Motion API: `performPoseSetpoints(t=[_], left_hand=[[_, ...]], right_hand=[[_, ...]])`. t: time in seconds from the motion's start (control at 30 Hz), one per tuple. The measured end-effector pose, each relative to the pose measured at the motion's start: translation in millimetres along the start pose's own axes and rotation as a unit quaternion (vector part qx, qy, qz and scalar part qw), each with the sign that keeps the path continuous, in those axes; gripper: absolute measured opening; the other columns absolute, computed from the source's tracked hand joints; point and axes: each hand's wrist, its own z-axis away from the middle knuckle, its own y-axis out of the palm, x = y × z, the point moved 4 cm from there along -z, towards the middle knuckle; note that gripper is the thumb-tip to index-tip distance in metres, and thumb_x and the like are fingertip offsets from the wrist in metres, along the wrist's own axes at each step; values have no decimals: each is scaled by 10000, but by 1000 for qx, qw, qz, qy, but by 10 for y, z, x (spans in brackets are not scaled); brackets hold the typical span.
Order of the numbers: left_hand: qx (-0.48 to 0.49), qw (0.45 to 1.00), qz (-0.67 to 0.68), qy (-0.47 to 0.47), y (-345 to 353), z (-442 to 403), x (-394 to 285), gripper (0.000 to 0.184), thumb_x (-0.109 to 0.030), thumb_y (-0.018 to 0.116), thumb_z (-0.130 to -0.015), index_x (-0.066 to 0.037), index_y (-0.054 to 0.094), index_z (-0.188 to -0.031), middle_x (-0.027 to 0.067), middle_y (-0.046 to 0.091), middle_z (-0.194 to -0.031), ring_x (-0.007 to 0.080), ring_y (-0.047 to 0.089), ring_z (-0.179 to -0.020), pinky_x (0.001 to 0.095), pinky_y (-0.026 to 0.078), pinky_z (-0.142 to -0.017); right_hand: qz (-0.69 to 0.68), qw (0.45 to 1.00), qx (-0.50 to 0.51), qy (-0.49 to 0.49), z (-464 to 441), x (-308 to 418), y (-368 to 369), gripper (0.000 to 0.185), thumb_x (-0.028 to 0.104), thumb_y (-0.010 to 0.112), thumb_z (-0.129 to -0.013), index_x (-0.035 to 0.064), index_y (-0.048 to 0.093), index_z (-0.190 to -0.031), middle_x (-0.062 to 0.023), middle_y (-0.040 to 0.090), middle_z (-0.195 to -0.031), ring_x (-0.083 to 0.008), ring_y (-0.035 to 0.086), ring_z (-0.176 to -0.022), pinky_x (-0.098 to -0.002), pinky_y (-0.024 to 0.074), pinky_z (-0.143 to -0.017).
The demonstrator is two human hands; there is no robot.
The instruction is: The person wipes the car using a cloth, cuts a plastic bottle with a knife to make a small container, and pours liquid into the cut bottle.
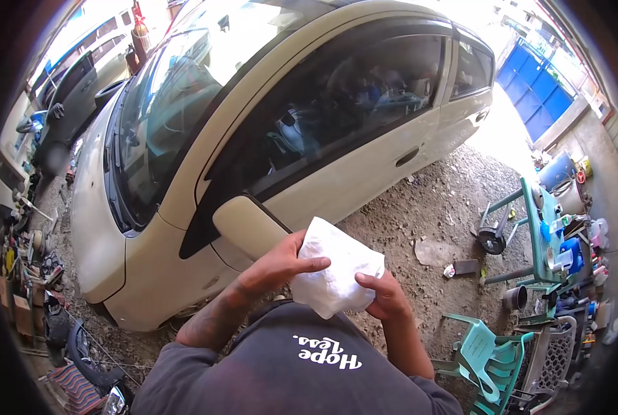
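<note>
Two hands hold a white cloth.
The left hand (276,268) has its thumb on top of the white cloth (340,266), with its other fingers mostly hidden. The right hand (390,296) pinches the near right side, thumb on top too. So both hands are closed on it, not wide. The cloth is up in the air, in front of the dark shirt (288,373). It looks all bunched up, not spread out flat. It is already picked up, I think, but not put down or let go. I can't tell if it touches the car mirror (243,223) just past it. Next comes the big pale car (350,200). Off to the right are a green table (534,232) and a green chair (478,351) on the bumpy ground (409,214).
</note>
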Motion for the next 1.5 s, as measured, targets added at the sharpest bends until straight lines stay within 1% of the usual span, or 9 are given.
performPoseSetpoints(t=[0.27, 0.37, 0.4, 0.5, 0.6, 0.77, 1.0, 1.33, 1.5], left_hand=[[-19, 997, 80, 0, 39, -8, -197, 453, -100, 755, -810, 26, 547, -1193, 87, 650, -1073, 167, 618, -1027, 327, 495, -911], [22, 967, -104, 230, 111, 133, -590, 210, 35, 727, -780, -16, 660, -972, 79, 649, -1048, 176, 622, -988, 304, 491, -884], [89, 939, -165, 288, 72, 74, -694, 118, 47, 732, -762, -38, 676, -823, 93, 646, -1034, 163, 620, -957, 288, 492, -868], [45, 944, -128, 300, 68, -10, -800, 125, 42, 741, -765, -38, 646, -777, 125, 652, -1027, 152, 626, -932, 294, 509, -840], [38, 976, -22, 212, 168, 2, -906, 124, 14, 749, -785, -20, 639, -831, 135, 664, -1019, 163, 643, -904, 304, 520, -822], [103, 977, -132, 132, -49, 23, -729, 226, -160, 651, -918, 28, 623, -1039, 40, 666, -962, 73, 608, -886, 234, 493, -771], [77, 991, 104, 32, -167, 90, -363, 301, -279, 577, -965, -50, 510, -1149, 7, 597, -1022, 83, 588, -909, 255, 487, -785], [-36, 983, 123, 129, -405, 494, -369, 368, -216, 543, -969, -57, 447, -1286, 47, 613, -1084, 106, 598, -997, 295, 491, -852], [23, 952, -73, 296, -466, 1011, -632, 373, -71, 639, -892, 5, 569, -1250, 123, 632, -1182, 159, 587, -1080, 309, 435, -956]], right_hand=[[78, 995, -4, -59, -52, 273, 78, 590, 98, 706, -820, -57, 435, -1320, -154, 591, -1219, -250, 601, -1104, -387, 488, -959], [332, 902, 6, -275, 224, 593, 305, 371, 4, 732, -783, -25, 624, -1137, -159, 663, -1119, -257, 652, -1031, -373, 527, -894], [355, 857, 138, -348, 189, 751, 397, 244, -53, 748, -728, -20, 680, -961, -195, 674, -1099, -275, 667, -1009, -371, 540, -871], [400, 805, 74, -431, 157, 900, 558, 170, -10, 756, -738, -23, 653, -872, -224, 668, -1102, -265, 673, -997, -350, 540, -866], [321, 880, 19, -349, 185, 978, 602, 242, 15, 758, -757, -28, 630, -958, -196, 681, -1067, -231, 670, -987, -339, 542, -851], [291, 893, 37, -341, 177, 987, 328, 300, 36, 747, -770, -34, 605, -1025, -115, 688, -928, -172, 670, -863, -290, 537, -773], [248, 941, -26, -230, -138, 876, 30, 357, 58, 653, -817, -58, 592, -1150, -114, 694, -960, -176, 672, -852, -304, 541, -780], [247, 953, 73, -162, -603, 672, 313, 408, 48, 624, -862, -53, 546, -1249, -156, 650, -1129, -213, 646, -1003, -335, 515, -894], [381, 847, 295, -226, -538, 430, 1082, 515, 17, 675, -802, -12, 537, -1297, -263, 603, -1206, -296, 625, -1088, -403, 509, -925]])
